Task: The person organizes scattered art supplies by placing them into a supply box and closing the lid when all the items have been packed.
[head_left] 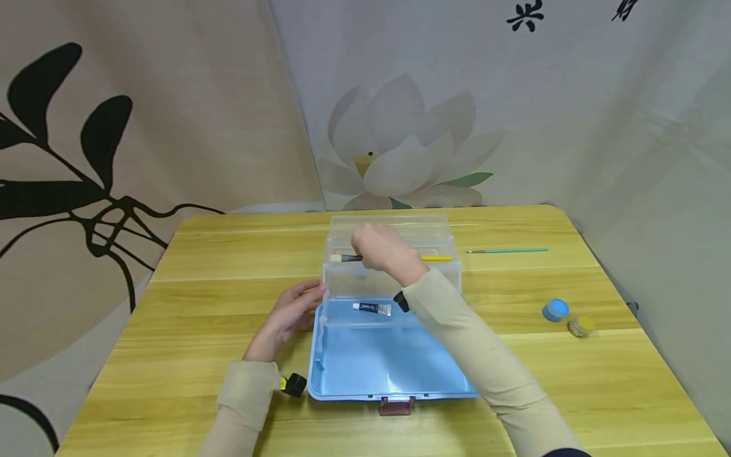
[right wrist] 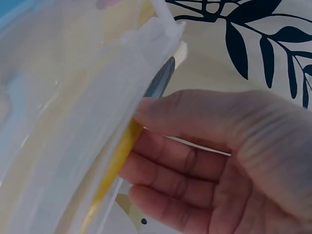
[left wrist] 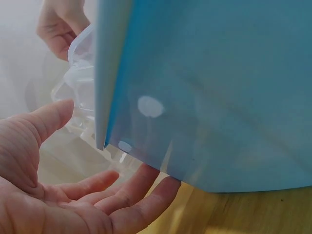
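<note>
A light-blue storage box (head_left: 394,362) stands unlidded on the table, its clear stepped trays (head_left: 394,281) raised at the back. Over these trays, my right hand (head_left: 384,246) pinches a flat paintbrush (head_left: 436,258) with a yellow handle, grey ferrule and pale bristles. In the right wrist view thumb and fingers meet on the brush (right wrist: 119,151), alongside the clear plastic. My left hand (head_left: 294,311) is at the box's back left corner; in the left wrist view its fingertips touch the lower edge, with the thumb apart. A small dark-labelled paint tube (head_left: 372,308) shows near the trays.
To the right on the wooden table (head_left: 228,254) lies a thin teal paintbrush (head_left: 508,250). Nearer are a blue jar (head_left: 556,310) and a yellow-lidded jar (head_left: 581,326). A maroon latch (head_left: 396,406) sticks out at the box's front. Printed curtains (head_left: 400,146) hang behind.
</note>
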Demonstrator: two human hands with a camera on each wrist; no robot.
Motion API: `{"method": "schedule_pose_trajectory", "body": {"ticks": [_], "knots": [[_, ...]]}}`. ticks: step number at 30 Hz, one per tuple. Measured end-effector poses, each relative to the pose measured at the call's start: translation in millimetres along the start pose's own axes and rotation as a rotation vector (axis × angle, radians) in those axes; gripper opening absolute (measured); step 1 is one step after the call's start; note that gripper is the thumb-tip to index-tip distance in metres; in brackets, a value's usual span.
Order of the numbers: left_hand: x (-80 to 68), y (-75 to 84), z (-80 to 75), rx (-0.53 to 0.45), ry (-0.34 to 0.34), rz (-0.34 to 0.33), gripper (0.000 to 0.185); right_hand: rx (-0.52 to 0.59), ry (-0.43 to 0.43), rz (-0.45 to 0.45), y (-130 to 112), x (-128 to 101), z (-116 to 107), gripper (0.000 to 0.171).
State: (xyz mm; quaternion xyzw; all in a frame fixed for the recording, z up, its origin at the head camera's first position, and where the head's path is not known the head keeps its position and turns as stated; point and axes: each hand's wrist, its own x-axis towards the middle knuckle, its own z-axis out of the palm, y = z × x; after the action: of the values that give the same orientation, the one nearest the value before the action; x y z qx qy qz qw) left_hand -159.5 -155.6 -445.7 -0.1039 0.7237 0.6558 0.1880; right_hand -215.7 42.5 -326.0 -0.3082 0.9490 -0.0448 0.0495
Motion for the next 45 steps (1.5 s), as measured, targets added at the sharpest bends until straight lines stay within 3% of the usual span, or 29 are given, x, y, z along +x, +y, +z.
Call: {"method": "schedule_pose_trajectory", "body": {"ticks": [20, 29, 36, 45], "knots": [[-1.6, 2.0, 0.3, -0.004, -0.014, 0.002, 0.072, 0.093, -0.048, 0.043, 10, 8, 11, 0.016], [-1.7, 2.0, 0.3, 0.001, -0.011, -0.001, 0.071, 0.132, -0.033, 0.04, 14, 5, 11, 0.012], [-1.1, 1.6, 0.8, 0.006, -0.012, 0.003, 0.071, 0.148, 0.023, -0.015, 24, 1, 12, 0.013], [-1.0, 0.8, 0.9, 0.001, -0.003, 0.001, 0.069, 0.231, 0.038, -0.026, 34, -9, 6, 0.006]]}}
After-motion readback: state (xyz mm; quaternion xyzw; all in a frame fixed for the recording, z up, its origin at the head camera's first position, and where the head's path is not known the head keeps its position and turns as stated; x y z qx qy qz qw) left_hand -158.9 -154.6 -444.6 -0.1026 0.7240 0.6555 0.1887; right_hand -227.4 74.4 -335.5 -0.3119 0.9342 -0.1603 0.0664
